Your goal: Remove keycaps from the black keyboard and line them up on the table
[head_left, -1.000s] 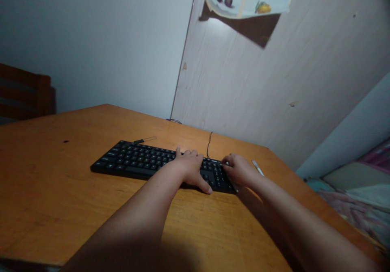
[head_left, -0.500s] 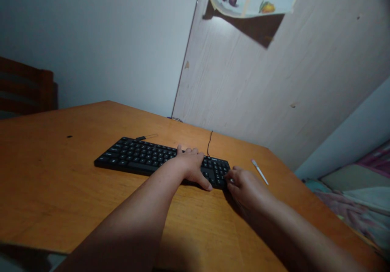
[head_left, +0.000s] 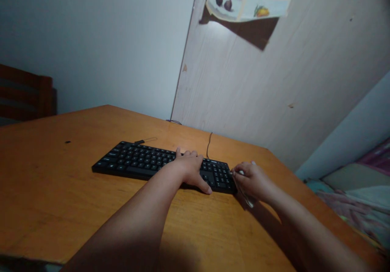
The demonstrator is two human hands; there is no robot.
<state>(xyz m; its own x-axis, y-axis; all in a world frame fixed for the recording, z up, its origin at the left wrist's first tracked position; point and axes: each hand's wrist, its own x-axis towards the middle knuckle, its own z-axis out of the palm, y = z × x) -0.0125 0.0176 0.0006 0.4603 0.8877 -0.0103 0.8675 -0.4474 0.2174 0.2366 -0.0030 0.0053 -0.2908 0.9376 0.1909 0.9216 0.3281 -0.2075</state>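
Observation:
A black keyboard [head_left: 137, 160] lies at a slant on the wooden table. My left hand [head_left: 190, 170] spans it near the number pad, with fingertips at the rear edge and the thumb over the front edge, bracing it in a wide grip. At the keyboard's right end, my right hand [head_left: 251, 178] is closed in a pinch on a thin pale thing [head_left: 249, 202], whose kind I cannot make out. One end of that thing meets the keyboard's side by the fingertips; the other sticks out below the hand.
Behind the keyboard run a thin cable [head_left: 209, 145] and a small black piece with a wire loop [head_left: 139, 142]. A tiny dark bit [head_left: 68, 142] lies far left on the table [head_left: 76, 207]. A chair [head_left: 44, 97] stands left; bedding [head_left: 350, 207] lies to the right.
My right hand has shifted slightly right and up, and the pale thing now shows below it. The white brush-like stick is now mostly covered by that hand. My left hand keeps its place.

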